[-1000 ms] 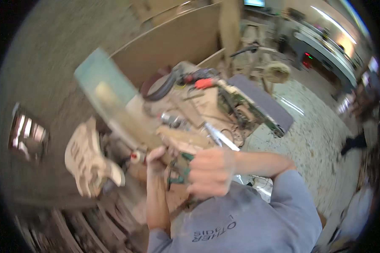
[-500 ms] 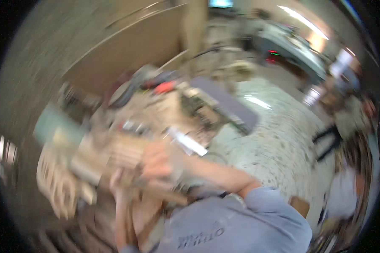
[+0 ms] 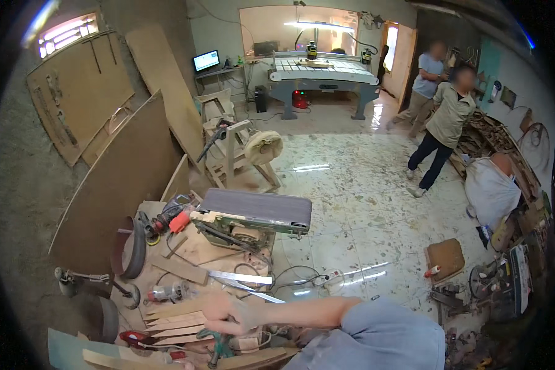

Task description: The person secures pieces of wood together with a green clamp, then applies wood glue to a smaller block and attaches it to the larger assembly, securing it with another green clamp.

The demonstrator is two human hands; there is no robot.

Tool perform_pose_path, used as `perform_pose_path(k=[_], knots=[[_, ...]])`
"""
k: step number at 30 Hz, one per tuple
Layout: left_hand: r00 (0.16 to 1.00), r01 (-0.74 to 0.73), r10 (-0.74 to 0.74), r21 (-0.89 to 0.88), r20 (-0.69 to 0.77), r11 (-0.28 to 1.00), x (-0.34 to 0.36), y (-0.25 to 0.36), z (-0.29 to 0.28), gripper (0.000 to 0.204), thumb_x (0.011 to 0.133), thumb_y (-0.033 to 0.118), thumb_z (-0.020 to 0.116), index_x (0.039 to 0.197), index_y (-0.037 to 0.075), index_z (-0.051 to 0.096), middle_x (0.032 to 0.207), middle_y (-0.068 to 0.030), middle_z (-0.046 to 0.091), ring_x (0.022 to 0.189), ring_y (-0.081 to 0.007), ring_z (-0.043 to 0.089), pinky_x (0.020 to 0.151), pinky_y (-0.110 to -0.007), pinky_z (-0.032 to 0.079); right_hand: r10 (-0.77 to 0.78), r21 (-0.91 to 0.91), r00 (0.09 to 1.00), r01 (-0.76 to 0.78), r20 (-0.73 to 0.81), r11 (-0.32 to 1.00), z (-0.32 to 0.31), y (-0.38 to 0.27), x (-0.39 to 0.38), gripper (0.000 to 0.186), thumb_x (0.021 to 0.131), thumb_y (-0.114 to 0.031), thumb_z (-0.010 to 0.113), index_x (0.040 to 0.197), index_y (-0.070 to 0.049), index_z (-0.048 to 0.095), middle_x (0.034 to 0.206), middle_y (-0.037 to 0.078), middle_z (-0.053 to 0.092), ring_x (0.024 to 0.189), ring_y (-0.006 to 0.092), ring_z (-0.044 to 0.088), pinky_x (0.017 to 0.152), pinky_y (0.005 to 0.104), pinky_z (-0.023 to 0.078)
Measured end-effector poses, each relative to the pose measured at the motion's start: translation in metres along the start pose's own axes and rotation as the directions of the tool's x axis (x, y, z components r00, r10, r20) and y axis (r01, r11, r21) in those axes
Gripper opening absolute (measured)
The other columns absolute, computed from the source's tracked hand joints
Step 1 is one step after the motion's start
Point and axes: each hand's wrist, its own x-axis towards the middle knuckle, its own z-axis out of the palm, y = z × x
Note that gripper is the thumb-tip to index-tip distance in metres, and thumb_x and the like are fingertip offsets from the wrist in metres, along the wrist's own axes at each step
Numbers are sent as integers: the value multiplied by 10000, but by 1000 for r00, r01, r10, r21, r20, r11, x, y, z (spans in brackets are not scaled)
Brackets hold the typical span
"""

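My right hand (image 3: 227,313) is curled at the top of a green tool (image 3: 219,350) near the lower middle edge, its fingers closed on it. My right arm comes in from the lower right. My left hand is out of sight. Beside the tool lie pale wooden strips (image 3: 169,322) and a long curved board (image 3: 271,356). A pale green panel (image 3: 65,348) shows at the lower left. Behind my hand are metal strips (image 3: 240,277) and a corded silver power tool (image 3: 168,293).
A belt sander (image 3: 256,209) stands on the cluttered bench (image 3: 197,250). Leaning boards (image 3: 114,185) line the left wall. A wooden stand (image 3: 231,157) and a large cutting machine (image 3: 320,73) are farther back. Two people (image 3: 449,123) (image 3: 427,80) stand right, beside sacks (image 3: 487,191) and offcuts.
The view has swung up toward the room. My left hand and forearm have left view. The bench sits lower and further left, and the two people at right are now in clear view.
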Motion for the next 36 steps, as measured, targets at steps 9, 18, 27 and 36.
perform_pose_path(k=[9, 18, 27, 36], knots=[[977, -201, 191, 114, 96, 973, 4, 15, 40, 301, 920, 135, 620, 1212, 91, 562, 1100, -71, 606, 1035, -189, 550, 916, -356, 449, -475, 217, 872, 445, 114, 869, 1, -84, 59, 295, 926, -130, 533, 648, -66, 456, 604, 73, 425, 517, 300, 421, 494, 442, 302], [889, -452, 428, 173, 161, 875, -47, 29, 65, 184, 891, 54, 667, 1056, 48, 585, 938, -42, 628, 871, -122, 577, 787, -280, 474, -149, 201, 984, 166, -96, 965, -28, -41, 38, 343, 856, -143, 550, 563, -52, 396, 501, 39, 407, 400, 173, 326, 422, 352, 227], [782, -595, 620, 369, 60, 714, -84, 21, 77, 252, 854, 79, 768, 1015, 38, 578, 875, -44, 630, 798, -125, 599, 732, -312, 506, 271, 459, 961, -261, 45, 849, -8, -9, 43, 411, 857, -188, 565, 541, -19, 362, 483, 40, 348, 441, 164, 289, 478, 339, 226], [912, -330, 385, 303, -141, 894, -57, 30, 91, 365, 881, 280, 797, 1101, 14, 677, 993, -45, 666, 937, -152, 624, 865, -322, 500, 518, 473, 807, -587, 282, 657, 11, 62, 47, 444, 924, -308, 558, 609, -33, 407, 585, 5, 376, 567, 121, 332, 543, 310, 243]])
